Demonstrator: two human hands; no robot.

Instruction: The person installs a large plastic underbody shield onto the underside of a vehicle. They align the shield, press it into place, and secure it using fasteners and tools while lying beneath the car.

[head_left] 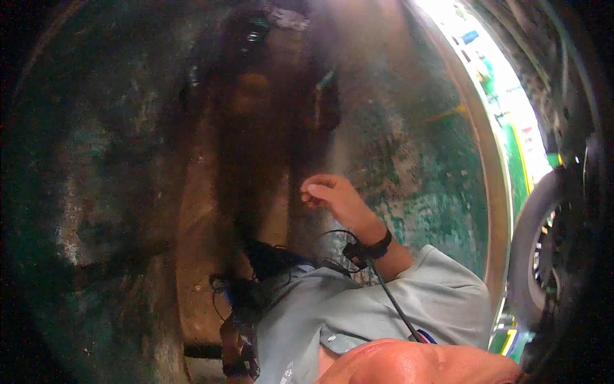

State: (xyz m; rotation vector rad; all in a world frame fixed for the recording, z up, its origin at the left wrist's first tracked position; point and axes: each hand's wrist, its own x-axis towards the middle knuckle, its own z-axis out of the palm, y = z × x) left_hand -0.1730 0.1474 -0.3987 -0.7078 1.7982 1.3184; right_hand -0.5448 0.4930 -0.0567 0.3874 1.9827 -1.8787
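My right hand (336,197) is raised in front of my body, near the middle of the view. Its fingers are curled in, with the thumb against them; whether something small is between them is hidden. A black wrist strap (377,246) with a small dark unit circles that wrist, and a black cable (393,294) runs from it past my grey shirt (441,288). Behind the hand stands a worn green wall (422,192) with flaking paint. My left hand cannot be made out; the lower left is dark.
A tan floor strip (195,256) runs between dark, scuffed green sides. A pale wall edge (495,211) curves along the right. Beyond it lie a bright area with green floor (517,150) and a dark, tyre-like ring (527,256). Dark cords (220,297) hang at my lower left.
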